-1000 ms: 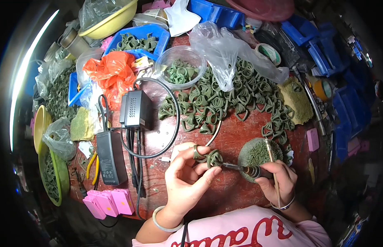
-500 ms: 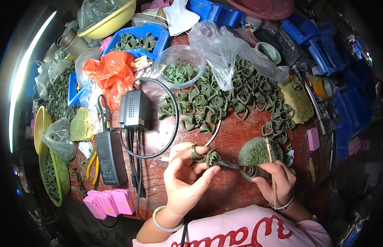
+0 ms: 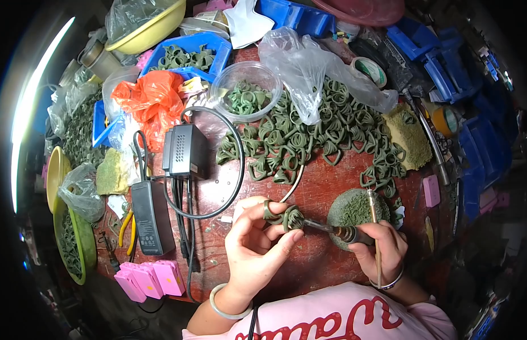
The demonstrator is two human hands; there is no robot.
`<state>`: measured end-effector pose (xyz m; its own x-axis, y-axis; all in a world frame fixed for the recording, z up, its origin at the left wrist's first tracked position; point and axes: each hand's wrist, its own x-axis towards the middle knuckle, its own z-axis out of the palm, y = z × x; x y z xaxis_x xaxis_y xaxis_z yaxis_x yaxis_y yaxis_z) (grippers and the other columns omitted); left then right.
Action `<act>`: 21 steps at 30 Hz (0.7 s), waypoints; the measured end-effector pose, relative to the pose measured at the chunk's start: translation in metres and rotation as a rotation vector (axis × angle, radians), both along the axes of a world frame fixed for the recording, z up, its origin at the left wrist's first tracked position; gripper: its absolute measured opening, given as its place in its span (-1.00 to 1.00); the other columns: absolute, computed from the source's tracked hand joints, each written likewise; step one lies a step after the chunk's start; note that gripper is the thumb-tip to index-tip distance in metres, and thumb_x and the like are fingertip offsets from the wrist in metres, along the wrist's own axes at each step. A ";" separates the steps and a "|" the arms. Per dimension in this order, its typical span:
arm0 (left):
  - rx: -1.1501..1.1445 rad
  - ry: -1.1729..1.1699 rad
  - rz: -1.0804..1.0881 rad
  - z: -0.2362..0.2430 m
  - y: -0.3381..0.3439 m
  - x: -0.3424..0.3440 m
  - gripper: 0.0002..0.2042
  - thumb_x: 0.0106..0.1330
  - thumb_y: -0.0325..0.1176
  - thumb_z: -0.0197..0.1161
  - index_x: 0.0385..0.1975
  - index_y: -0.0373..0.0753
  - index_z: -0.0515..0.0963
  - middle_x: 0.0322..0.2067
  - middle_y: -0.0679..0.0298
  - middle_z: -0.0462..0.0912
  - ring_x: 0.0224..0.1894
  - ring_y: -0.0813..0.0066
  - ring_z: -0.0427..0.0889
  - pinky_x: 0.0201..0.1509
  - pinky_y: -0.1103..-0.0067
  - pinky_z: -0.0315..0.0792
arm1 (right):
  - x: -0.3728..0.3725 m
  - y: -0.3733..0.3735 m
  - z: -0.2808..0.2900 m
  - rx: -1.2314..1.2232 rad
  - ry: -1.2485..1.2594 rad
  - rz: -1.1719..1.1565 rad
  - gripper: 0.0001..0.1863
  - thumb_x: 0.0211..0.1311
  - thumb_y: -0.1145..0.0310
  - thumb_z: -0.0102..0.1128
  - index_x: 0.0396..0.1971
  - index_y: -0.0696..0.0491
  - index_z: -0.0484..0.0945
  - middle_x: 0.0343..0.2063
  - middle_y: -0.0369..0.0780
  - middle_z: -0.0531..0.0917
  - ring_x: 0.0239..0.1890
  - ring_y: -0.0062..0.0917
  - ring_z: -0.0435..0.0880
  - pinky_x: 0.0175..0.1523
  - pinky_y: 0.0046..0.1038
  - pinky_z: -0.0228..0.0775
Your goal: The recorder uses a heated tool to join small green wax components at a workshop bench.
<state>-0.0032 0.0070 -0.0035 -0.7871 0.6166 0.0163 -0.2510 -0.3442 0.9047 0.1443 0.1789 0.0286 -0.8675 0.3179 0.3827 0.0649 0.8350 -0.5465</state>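
Observation:
My left hand pinches a dark green wax ring with a ridged, bulging top between thumb and fingers. A second green band sits around a finger of that hand. My right hand is closed around a dark-handled soldering iron, whose metal tip points left and meets or nearly meets the ring's right side. The same hand also keeps a thin wooden-handled tool upright between its fingers. Beyond the right hand lies a round grey-green pad covered with green crumbs.
A large heap of green rings spreads beyond my hands, partly under a clear plastic bag. A clear tub holds more. Black power boxes with looped cables stand left, near pink blocks. Blue trays line the right.
Both hands stay almost in place. The iron's tip and the ring have shifted only very slightly against each other.

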 end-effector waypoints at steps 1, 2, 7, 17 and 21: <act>0.000 0.000 0.000 0.000 0.000 0.000 -0.56 0.08 -0.86 0.24 0.00 -0.50 0.38 0.06 0.18 0.22 0.05 0.37 0.54 0.13 0.49 0.59 | 0.001 0.001 -0.001 0.002 0.024 0.002 -0.65 0.07 0.29 0.46 -0.26 0.17 0.54 -0.51 -0.21 0.62 -0.58 -0.39 0.60 -0.49 -0.42 0.46; -0.003 0.004 0.001 0.001 0.000 0.000 -0.56 0.08 -0.86 0.24 0.00 -0.50 0.38 0.06 0.18 0.22 0.06 0.37 0.54 0.13 0.49 0.59 | 0.001 0.001 0.000 0.002 0.024 0.001 -0.65 0.07 0.29 0.46 -0.26 0.17 0.54 -0.51 -0.21 0.62 -0.58 -0.39 0.60 -0.49 -0.42 0.46; 0.006 -0.015 0.001 0.001 0.000 0.001 -0.56 0.08 -0.86 0.24 0.00 -0.49 0.39 0.05 0.18 0.23 0.06 0.35 0.54 0.15 0.47 0.58 | 0.002 0.001 0.000 -0.015 0.006 0.019 -0.64 0.10 0.26 0.44 -0.25 0.17 0.53 -0.53 -0.21 0.62 -0.59 -0.39 0.59 -0.49 -0.43 0.45; -0.036 0.135 0.006 -0.002 0.002 0.000 -0.52 0.11 -0.84 0.18 0.07 -0.38 0.37 0.10 0.20 0.29 0.18 0.21 0.49 0.19 0.41 0.52 | 0.005 0.005 -0.005 -0.138 0.079 -0.034 -0.67 0.18 0.22 0.37 -0.26 0.17 0.52 -0.58 -0.21 0.58 -0.61 -0.40 0.57 -0.50 -0.44 0.39; -0.023 0.160 -0.001 -0.001 0.005 -0.001 -0.53 0.07 -0.84 0.18 0.04 -0.44 0.39 0.04 0.19 0.22 0.14 0.21 0.53 0.22 0.41 0.52 | 0.005 0.007 0.010 -0.249 -0.050 -0.070 -0.65 0.18 0.25 0.39 -0.20 0.15 0.51 -0.53 -0.22 0.60 -0.53 -0.57 0.60 -0.41 -0.59 0.40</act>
